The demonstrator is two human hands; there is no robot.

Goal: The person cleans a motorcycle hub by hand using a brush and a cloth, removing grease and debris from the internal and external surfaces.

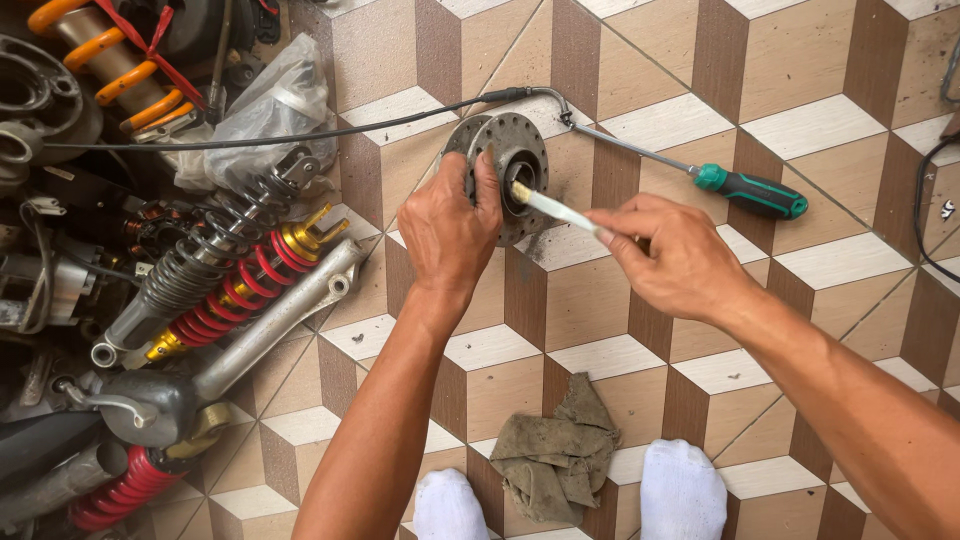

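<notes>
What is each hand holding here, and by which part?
Left hand grips the round grey metal hub by its rim; right hand holds a thin white brush by its handle end.

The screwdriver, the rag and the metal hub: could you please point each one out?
screwdriver (752,190), head view, on its green handle.
rag (553,450), head view, on its crumpled middle.
metal hub (520,135), head view, on its upper flange.

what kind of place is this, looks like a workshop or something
Probably an informal motorcycle repair spot on a tiled floor: shock absorbers and engine parts are piled at one side, a screwdriver and greasy rag lie nearby, and the hands work on a metal hub.
</notes>
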